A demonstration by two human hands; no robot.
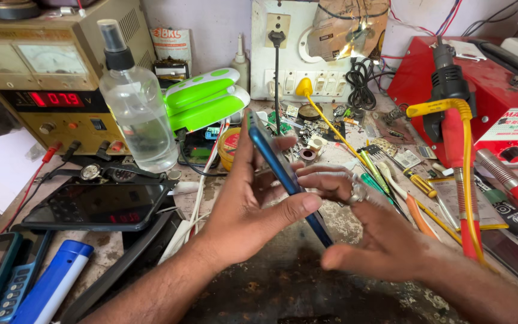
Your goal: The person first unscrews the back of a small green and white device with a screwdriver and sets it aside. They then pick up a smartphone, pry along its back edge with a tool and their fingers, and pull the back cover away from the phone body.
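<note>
Two hands at mid-table [283,288]. Spray bottle [136,108] and power supply [55,90] far left. Left hand [247,210] clamps blue phone [286,174] edge-on, thumb across it. Right hand [373,231] open, fingers touching phone's far side. Screwdrivers [391,180], soldering iron [451,120] right.

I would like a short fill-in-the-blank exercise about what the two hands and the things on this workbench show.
1. The left hand holds a blue phone on its ____, not flat.
2. A ring sits on a finger of the ____ hand.
3. The clear spray bottle stands ____ beside the green and white lamp.
4. The power supply shows digits in ____.

Missing words: edge; right; upright; red
</note>
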